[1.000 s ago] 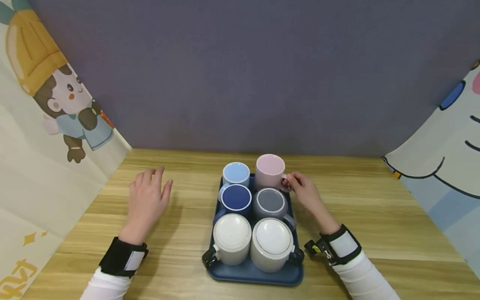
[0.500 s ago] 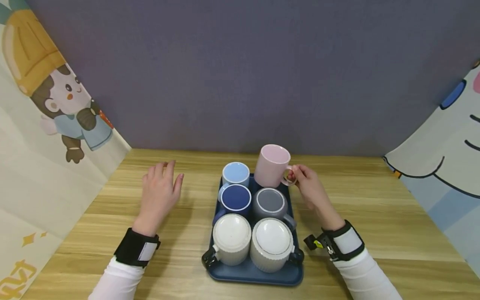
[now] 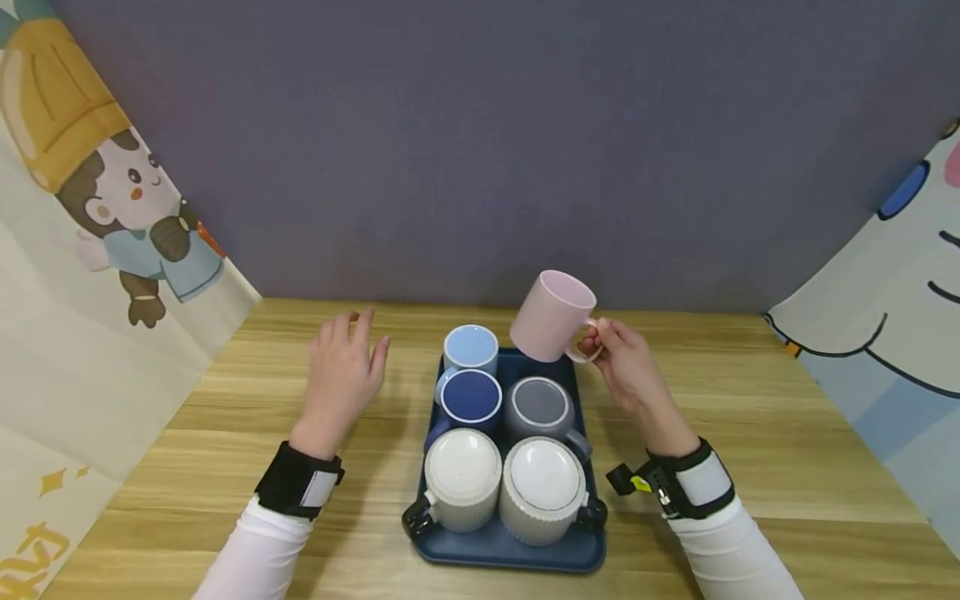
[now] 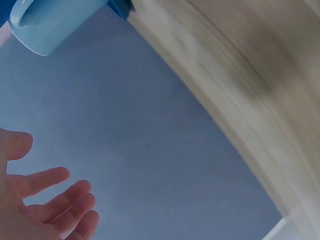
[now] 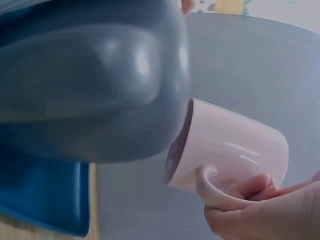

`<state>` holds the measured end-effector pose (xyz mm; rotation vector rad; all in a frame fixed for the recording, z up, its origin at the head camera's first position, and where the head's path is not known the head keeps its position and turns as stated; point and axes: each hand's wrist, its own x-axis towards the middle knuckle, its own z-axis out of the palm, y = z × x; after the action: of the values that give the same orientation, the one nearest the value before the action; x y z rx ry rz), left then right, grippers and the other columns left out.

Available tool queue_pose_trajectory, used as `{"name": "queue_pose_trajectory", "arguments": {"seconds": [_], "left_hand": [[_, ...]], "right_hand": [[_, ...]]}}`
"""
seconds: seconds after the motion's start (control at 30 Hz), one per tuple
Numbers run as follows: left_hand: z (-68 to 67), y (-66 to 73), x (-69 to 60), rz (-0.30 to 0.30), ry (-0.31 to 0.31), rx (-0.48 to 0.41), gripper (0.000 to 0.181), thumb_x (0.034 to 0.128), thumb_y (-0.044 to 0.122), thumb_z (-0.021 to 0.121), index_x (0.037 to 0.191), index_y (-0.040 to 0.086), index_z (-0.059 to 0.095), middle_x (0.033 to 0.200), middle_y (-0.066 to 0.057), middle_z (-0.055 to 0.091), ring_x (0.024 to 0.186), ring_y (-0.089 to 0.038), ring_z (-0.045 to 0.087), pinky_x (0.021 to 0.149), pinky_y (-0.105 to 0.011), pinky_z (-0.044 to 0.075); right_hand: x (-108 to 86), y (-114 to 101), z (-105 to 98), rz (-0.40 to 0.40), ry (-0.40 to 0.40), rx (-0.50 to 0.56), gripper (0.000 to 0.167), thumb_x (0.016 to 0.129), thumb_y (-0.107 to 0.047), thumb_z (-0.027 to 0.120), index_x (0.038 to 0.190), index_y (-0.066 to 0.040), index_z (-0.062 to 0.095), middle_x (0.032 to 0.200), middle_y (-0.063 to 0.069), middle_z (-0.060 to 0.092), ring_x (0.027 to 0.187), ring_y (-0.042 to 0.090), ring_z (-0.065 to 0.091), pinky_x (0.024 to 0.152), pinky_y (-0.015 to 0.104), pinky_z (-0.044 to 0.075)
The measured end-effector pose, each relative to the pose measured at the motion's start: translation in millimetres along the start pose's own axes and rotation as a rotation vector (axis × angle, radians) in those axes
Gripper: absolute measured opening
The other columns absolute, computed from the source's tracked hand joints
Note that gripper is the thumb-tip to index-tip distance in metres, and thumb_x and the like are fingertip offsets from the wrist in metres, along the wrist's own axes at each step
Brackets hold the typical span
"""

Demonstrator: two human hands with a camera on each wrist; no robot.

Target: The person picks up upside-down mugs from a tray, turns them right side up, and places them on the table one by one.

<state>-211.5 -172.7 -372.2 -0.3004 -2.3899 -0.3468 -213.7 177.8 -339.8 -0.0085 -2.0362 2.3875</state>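
Note:
A pink mug (image 3: 543, 321) is held by its handle in my right hand (image 3: 633, 371), raised and tilted above the far right part of the blue tray (image 3: 510, 554). In the right wrist view, fingers and thumb pinch the handle of the pink mug (image 5: 235, 147), and a grey mug (image 5: 90, 85) looms close. My left hand (image 3: 341, 379) hovers left of the tray, holding nothing; the left wrist view shows its fingers (image 4: 55, 204) loosely bent and apart. Nearest to it are a light blue mug (image 3: 471, 347) and a dark blue mug (image 3: 472, 397).
On the tray, the grey mug (image 3: 540, 404) stands behind two white ribbed cups (image 3: 463, 479) with black handles. The wooden table (image 3: 750, 433) meets a grey panel (image 3: 480, 150) at its back. Patterned curtains (image 3: 67, 333) hang at both sides.
My right hand has lifted the pink mug off the tray's far end and tilted it, its rim turning toward the right. My left hand has moved right and slightly farther back. The other mugs have stayed put.

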Motion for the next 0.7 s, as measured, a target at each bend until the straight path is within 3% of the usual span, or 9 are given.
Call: {"name": "queue_pose_trajectory", "arguments": {"seconds": [0.23, 0.47, 0.7], "left_hand": [[3.2, 11.4, 6.6, -0.004, -0.016, 0.001, 0.046, 0.095, 0.028, 0.055, 0.13, -0.001, 0.051, 0.119, -0.024, 0.053, 0.107, -0.041, 0.048, 0.08, -0.053, 0.043], [5.7, 22.6, 11.3, 0.019, 0.006, -0.025, 0.045, 0.0947, 0.027, 0.055, 0.13, -0.001, 0.051, 0.118, -0.024, 0.054, 0.108, -0.041, 0.049, 0.079, -0.052, 0.043], [8.7, 33.3, 15.4, 0.034, 0.004, -0.032, 0.043, 0.0952, 0.026, 0.053, 0.129, 0.0, 0.052, 0.117, -0.023, 0.054, 0.106, -0.04, 0.049, 0.08, -0.052, 0.043]], "right_hand": [[-0.3, -6.2, 3.0, -0.005, -0.071, 0.067, 0.025, 0.104, -0.017, 0.024, 0.102, 0.003, 0.039, 0.086, -0.001, 0.042, 0.082, 0.007, 0.05, 0.079, 0.016, 0.046], [-1.3, -14.0, 6.3, -0.016, -0.111, 0.183, 0.027, 0.104, -0.018, 0.025, 0.095, -0.002, 0.045, 0.083, -0.001, 0.045, 0.08, 0.009, 0.052, 0.082, 0.02, 0.048], [-1.5, -17.8, 8.7, -0.02, -0.128, 0.195, 0.026, 0.104, -0.019, 0.026, 0.094, -0.002, 0.043, 0.084, 0.0, 0.044, 0.081, 0.011, 0.052, 0.084, 0.022, 0.048]]}}
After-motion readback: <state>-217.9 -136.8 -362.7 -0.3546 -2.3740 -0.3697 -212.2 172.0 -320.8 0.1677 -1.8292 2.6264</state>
